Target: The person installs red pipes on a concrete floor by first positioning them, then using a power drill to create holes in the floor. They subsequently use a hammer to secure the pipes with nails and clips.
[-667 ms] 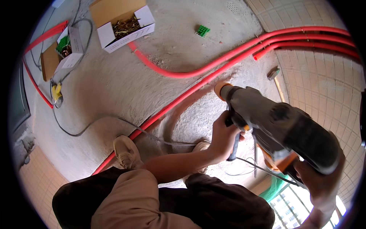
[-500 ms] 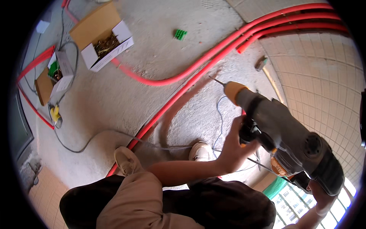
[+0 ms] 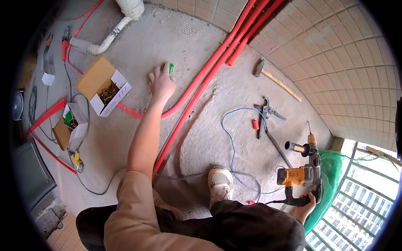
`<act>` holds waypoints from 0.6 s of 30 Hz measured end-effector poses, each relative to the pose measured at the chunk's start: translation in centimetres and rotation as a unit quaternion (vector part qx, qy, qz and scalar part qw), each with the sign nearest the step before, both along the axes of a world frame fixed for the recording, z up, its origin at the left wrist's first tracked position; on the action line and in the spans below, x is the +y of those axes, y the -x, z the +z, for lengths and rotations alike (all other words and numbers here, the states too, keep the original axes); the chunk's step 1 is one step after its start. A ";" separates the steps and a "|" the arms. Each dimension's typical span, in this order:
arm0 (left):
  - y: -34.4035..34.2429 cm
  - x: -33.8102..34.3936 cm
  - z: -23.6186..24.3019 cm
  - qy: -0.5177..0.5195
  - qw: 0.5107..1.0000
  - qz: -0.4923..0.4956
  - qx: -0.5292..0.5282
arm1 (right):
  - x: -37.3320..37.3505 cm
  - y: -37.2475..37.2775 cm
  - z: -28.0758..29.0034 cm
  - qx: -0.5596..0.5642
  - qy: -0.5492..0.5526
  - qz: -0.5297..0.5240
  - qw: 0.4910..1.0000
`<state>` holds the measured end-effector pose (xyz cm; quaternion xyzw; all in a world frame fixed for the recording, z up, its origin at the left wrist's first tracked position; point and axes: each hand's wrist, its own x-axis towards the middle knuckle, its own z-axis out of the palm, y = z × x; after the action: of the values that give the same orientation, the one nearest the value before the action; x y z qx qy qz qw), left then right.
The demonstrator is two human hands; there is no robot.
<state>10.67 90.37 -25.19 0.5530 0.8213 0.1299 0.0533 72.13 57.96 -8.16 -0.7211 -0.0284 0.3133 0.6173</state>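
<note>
While the right hand (image 3: 308, 206) grips the drill (image 3: 310, 174), lower right, apparently steadying it, left hand (image 3: 163, 85), fingers spread, beside green block (image 3: 171, 68), upper centre; contact unclear.

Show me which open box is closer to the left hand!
The box showing only brassy pieces; the other open box, with green pieces inside too, lies farther from the left hand.

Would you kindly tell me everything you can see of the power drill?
The power drill looks plastic-bodied, in orange, grey and black. Its slim, metallic-looking bit points ahead; a side handle juts left. The right hand holds its rear grip, near a dark cable. It is beside green netting; whether it touches the floor is unclear.
</note>
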 end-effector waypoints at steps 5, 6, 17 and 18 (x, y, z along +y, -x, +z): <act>0.2 2.2 -1.5 -0.036 0.993 -0.095 -0.067 | -8.5 -9.1 -8.1 0.065 0.075 -0.033 0.995; 0.8 2.1 -1.5 -0.039 0.994 -0.086 -0.047 | -8.1 -8.6 -8.2 0.092 0.113 -0.045 0.988; -12.1 -9.5 9.6 -0.076 0.667 -0.137 -0.728 | 18.7 18.3 4.9 -0.077 0.033 0.623 0.778; -12.9 -10.4 9.6 -0.064 0.648 -0.119 -0.750 | 20.7 20.9 3.4 -0.044 -0.006 0.644 0.764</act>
<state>23.56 79.97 -15.64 0.3620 0.4177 0.5451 0.6303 51.26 78.63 -4.76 -0.5425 -0.5147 0.6050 0.2734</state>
